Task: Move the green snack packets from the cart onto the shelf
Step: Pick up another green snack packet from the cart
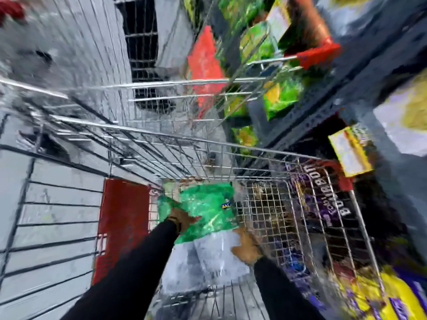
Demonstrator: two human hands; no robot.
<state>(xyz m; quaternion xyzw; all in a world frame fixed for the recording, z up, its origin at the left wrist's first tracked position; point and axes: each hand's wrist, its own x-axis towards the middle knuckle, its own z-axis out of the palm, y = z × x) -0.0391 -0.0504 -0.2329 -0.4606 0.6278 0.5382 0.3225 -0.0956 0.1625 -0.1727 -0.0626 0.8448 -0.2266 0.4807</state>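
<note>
The picture is heavily blurred. A bundle of green snack packets [208,211] in clear wrapping lies inside the wire cart [323,204]. My left hand [182,218] rests on the bundle's left side, fingers pressed on it. At the bundle's lower right corner is my right hand [246,249], touching the clear wrapping. Whether either hand grips the bundle is unclear. Both arms wear black sleeves. The dark metal shelf [342,88] runs along the right.
Another wire cart [161,88] stands farther ahead, with a red packet [205,65] and light green packets [282,98] by it. Purple biscuit packs [323,192] and yellow packs [381,296] sit low on the right. A red panel [122,222] is left of the cart. Grey tiled floor lies on the left.
</note>
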